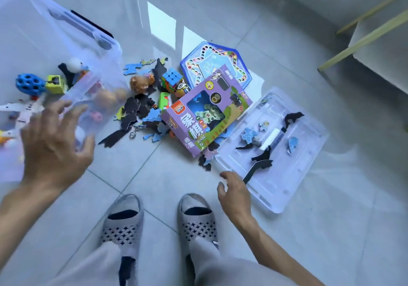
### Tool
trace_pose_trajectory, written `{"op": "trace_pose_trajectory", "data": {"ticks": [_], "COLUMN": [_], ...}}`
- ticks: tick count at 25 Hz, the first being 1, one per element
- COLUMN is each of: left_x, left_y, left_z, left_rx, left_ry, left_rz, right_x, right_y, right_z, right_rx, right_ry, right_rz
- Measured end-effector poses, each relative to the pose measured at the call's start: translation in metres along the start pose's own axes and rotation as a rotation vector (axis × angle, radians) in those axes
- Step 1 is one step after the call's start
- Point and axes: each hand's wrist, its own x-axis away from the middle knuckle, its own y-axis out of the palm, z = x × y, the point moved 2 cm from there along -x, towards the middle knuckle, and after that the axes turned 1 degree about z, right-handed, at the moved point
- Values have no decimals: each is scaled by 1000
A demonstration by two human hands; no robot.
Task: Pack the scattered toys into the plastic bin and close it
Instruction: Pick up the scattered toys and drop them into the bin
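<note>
My hands above toys scattered beside the purple rectangular cardboard game box (204, 111).
Left of the box, my left hand (54, 140) spreads released fingers over the clear plastic bin (88, 87); my right hand (235, 194), below it, hangs loosely curled, grasping nothing.

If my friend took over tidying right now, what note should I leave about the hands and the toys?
Left hand: open, fingers spread, over the near wall of the clear bin, holding nothing; it is blurred.
Right hand: open, loosely curled, at the near corner of the lid, not gripping it.
The bin is on the left with several toys showing through it. The lid lies on the floor to the right with puzzle pieces on it.
Still out on the floor: purple chess box, blue hexagon game box, cube and more puzzle pieces.
Left: gather everything, then close the bin.
</note>
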Motion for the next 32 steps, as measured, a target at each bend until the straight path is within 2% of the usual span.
{"op": "trace_pose_trajectory", "data": {"ticks": [1, 2, 3, 5, 6, 8, 10, 12, 13, 16, 20, 22, 25, 26, 30, 32], "left_x": [-9, -22, -16, -13, -17, -25, -32, -34, -35, -39, -18, -8, -4, -3, 9, 11], "left_y": [29, 31, 42, 95, 113, 150, 177, 204, 219, 244, 251, 255, 252, 250, 246, 245], "left_z": [106, 111, 143, 155, 162, 166, 200, 228, 238, 246, 222, 215, 210, 209, 204, 203], "left_rx": [15, 50, 14, 27, 7, -36, -118, -162, -174, -244, -122, -37, 81, 57, 39, -18], "left_ry": [80, 181, 254, 402, 403, 482, 580, 721, 728, 639, 622, 546, 209, 159, 116, 156], "left_rz": [40, 3, -141, -318, -406, -427, -529, -579, -605, -695, -640, -678, -730, -731, -863, -853], "right_x": [-6, -12, -14, -19, -24, -31, -25, -12, -4, 6, -12, -32, -71, -83, -105, -101], "right_y": [-7, -12, -13, -10, -6, -5, -11, -22, -30, -53, -62, -67, -76, -73, -46, -37], "right_z": [12, 26, 33, 50, 57, 63, 63, 60, 59, 57, 56, 61, 81, 88, 101, 102], "right_rx": [-4, -33, -47, -53, -53, -38, -41, -116, -174, -324, -430, -402, -386, -408, -183, -173], "right_ry": [131, 300, 444, 595, 611, 602, 606, 635, 634, 578, 565, 558, 629, 658, 649, 640], "right_rz": [51, 84, 64, 2, -10, -10, 0, 12, 7, -43, 0, 67, 165, 151, 20, -1]}}
